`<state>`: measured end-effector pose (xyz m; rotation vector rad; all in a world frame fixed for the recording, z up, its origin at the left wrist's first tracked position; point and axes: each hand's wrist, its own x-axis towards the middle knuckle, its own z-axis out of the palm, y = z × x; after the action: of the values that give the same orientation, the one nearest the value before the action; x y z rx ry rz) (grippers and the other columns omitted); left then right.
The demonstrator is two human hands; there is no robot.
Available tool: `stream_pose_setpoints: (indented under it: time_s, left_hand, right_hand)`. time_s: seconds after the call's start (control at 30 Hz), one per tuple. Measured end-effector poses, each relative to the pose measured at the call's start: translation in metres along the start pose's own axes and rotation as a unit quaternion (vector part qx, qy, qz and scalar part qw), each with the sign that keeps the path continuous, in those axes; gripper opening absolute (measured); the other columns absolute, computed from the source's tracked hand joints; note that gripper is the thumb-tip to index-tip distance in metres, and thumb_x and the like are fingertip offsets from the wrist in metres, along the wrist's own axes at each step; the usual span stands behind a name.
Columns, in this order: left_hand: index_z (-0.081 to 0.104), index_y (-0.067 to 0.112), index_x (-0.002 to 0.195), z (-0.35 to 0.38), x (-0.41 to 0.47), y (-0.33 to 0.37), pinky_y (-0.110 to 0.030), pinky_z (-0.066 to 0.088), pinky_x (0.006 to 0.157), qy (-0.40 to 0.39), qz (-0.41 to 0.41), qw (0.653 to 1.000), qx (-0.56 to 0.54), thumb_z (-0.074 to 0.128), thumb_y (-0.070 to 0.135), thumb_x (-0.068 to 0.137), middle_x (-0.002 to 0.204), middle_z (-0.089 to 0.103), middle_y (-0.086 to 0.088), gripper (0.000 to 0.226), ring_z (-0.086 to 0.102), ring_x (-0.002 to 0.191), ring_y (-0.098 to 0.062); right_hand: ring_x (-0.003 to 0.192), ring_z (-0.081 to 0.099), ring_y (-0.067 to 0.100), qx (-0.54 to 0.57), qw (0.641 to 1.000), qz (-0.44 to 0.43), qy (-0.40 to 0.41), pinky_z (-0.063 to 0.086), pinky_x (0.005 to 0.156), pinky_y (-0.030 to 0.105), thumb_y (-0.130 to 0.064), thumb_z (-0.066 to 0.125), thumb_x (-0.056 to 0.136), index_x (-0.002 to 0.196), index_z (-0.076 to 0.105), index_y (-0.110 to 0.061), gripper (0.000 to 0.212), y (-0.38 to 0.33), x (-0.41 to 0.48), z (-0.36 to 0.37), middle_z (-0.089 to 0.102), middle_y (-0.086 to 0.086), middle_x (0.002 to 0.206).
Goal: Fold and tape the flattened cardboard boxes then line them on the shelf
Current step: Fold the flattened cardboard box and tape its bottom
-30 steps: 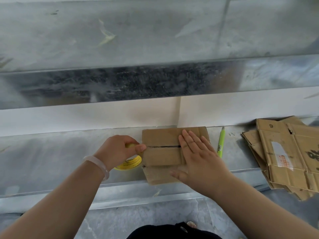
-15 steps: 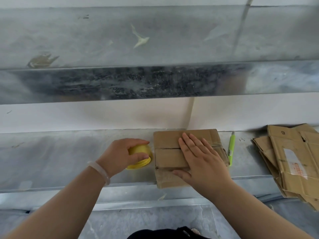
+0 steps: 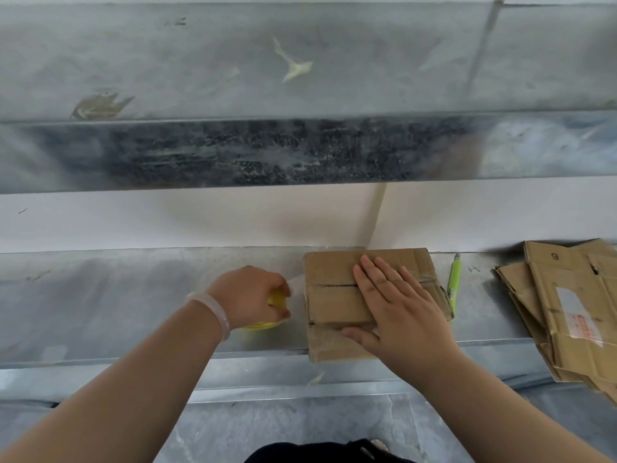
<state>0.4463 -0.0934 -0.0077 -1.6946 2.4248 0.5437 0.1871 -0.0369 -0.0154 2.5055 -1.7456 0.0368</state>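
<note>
Box: a small brown cardboard box (image 3: 330, 267), folded up, sits on the grey metal shelf (image 3: 100, 312), its near edge hanging over the shelf lip.
Right grip (image 3: 400, 312): lies flat on the box top, fingers straight, pressing the flaps down.
Left grip (image 3: 248, 295): curled round a yellow roll of clear tape (image 3: 276, 297) just left of the box.
Tape strip (image 3: 295, 282): runs from the roll to the box's left side.
Wrist: a pale bangle (image 3: 213, 310) on the left arm.
Nearby: a green pen (image 3: 454, 284) just right of the box; a stack of flattened cardboard boxes (image 3: 567, 312) farther right.

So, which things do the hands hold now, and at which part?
The left hand grips the tape roll around its rim. The right hand presses flat on the box.
</note>
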Motion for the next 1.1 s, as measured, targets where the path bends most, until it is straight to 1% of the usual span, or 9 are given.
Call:
stream_pose_setpoints:
  time_s: [0.17,0.27,0.43,0.57,0.67,0.77,0.9,1.0,1.1]
  left_hand:
    - [0.055,0.036,0.12,0.002,0.008,0.001,-0.031,0.047,0.089,-0.023,-0.008,1.0,-0.011,0.065,0.058,0.076,0.114,0.063,0.008,0.051,0.056,0.103,-0.018]
    - [0.049,0.038,0.121,0.007,0.0,-0.003,-0.025,0.047,0.081,-0.001,-0.018,0.984,-0.178,0.074,0.05,0.074,0.108,0.056,0.012,0.055,0.055,0.098,-0.016]
    - [0.054,0.042,0.096,0.028,-0.017,-0.009,-0.013,0.042,0.066,0.194,0.01,0.92,-0.341,0.079,0.032,0.073,0.098,0.056,0.013,0.036,0.051,0.073,-0.006]
    - [0.063,0.057,0.089,0.035,-0.018,-0.01,-0.004,0.038,0.074,0.215,0.027,0.917,-0.335,0.067,0.056,0.07,0.099,0.059,0.019,0.02,0.054,0.093,0.0]
    - [0.063,0.064,0.087,0.037,-0.018,-0.005,-0.005,0.04,0.075,0.208,0.033,0.908,-0.361,0.074,0.037,0.078,0.095,0.061,0.019,0.031,0.056,0.094,0.001]
    - [0.063,0.056,0.087,0.039,-0.017,0.001,-0.007,0.042,0.072,0.209,0.021,0.914,-0.346,0.074,0.026,0.077,0.094,0.061,0.02,0.034,0.057,0.09,0.0]
    - [0.072,0.039,0.084,0.035,-0.014,0.014,-0.007,0.044,0.073,0.23,0.03,0.93,-0.284,0.074,0.019,0.08,0.094,0.057,0.023,0.02,0.057,0.089,-0.003]
    - [0.068,0.04,0.076,0.032,-0.014,0.021,-0.01,0.042,0.068,0.249,0.023,0.934,-0.255,0.073,0.018,0.081,0.091,0.056,0.024,0.023,0.058,0.082,-0.002]
    - [0.066,0.04,0.074,0.032,-0.017,0.024,-0.012,0.04,0.067,0.262,0.015,0.936,-0.236,0.073,0.013,0.081,0.092,0.056,0.022,0.028,0.058,0.077,-0.004]
  right_hand:
    - [0.142,0.035,0.018,-0.001,1.0,-0.002,0.005,0.02,0.113,0.039,-0.075,0.029,0.087,0.149,0.038,-0.014,0.088,0.001,0.001,0.0,0.035,0.003,0.155]
    - [0.141,0.037,0.019,0.001,1.0,-0.006,0.014,0.022,0.112,0.04,-0.075,0.029,0.086,0.148,0.039,-0.013,0.088,0.001,0.001,0.001,0.036,0.004,0.155]
    - [0.142,0.036,0.019,0.007,0.999,-0.008,0.034,0.021,0.113,0.04,-0.075,0.03,0.086,0.147,0.04,-0.012,0.088,0.002,0.001,0.004,0.037,0.004,0.155]
    - [0.142,0.036,0.019,0.007,0.999,-0.009,0.041,0.02,0.113,0.04,-0.075,0.029,0.086,0.148,0.04,-0.012,0.089,0.002,0.001,0.004,0.037,0.004,0.155]
    - [0.141,0.038,0.019,0.006,0.998,-0.009,0.056,0.023,0.115,0.04,-0.075,0.03,0.085,0.147,0.041,-0.013,0.089,0.002,0.001,0.004,0.039,0.004,0.153]
    - [0.139,0.041,0.019,0.007,0.998,-0.014,0.065,0.031,0.115,0.042,-0.076,0.03,0.084,0.146,0.043,-0.013,0.089,0.003,0.001,0.004,0.041,0.004,0.152]
    - [0.145,0.03,0.017,0.044,0.998,-0.023,0.047,0.024,0.12,0.04,-0.077,0.031,0.085,0.152,0.029,-0.017,0.09,0.006,0.0,0.002,0.032,0.001,0.157]
    - [0.147,0.02,0.009,0.153,0.985,-0.035,0.07,0.012,0.121,0.029,-0.073,0.028,0.09,0.154,0.021,-0.025,0.08,0.014,-0.004,-0.01,0.024,-0.008,0.159]
    - [0.13,0.036,-0.001,0.349,0.91,0.101,0.197,0.025,0.109,0.015,-0.052,0.037,0.096,0.141,0.046,-0.029,0.051,0.027,-0.014,-0.023,0.045,-0.02,0.137]
